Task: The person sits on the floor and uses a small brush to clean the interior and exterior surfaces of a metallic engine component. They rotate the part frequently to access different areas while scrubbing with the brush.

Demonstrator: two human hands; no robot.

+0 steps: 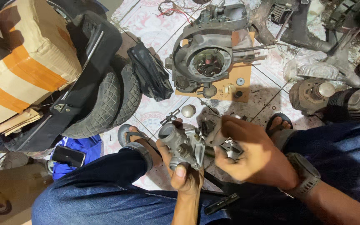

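Engine casing [207,54] lies stripped on cardboard at twelve o'clock, tyres [109,100] at nine. Centre frame, the carburettor [183,146], grey, grimy and off the engine, sits clamped in the left hand [184,171]; the right hand [251,156] closes on a small fitting at its three o'clock side, so work looks midway.

a cramped motorcycle repair workshop, shown by the opened engine case [208,54] on cardboard on the grimy tiled floor [146,25], the stacked small tyres [109,102], the finned cylinders [313,95], loose wires, scattered metal parts and a taped cardboard box [26,62].
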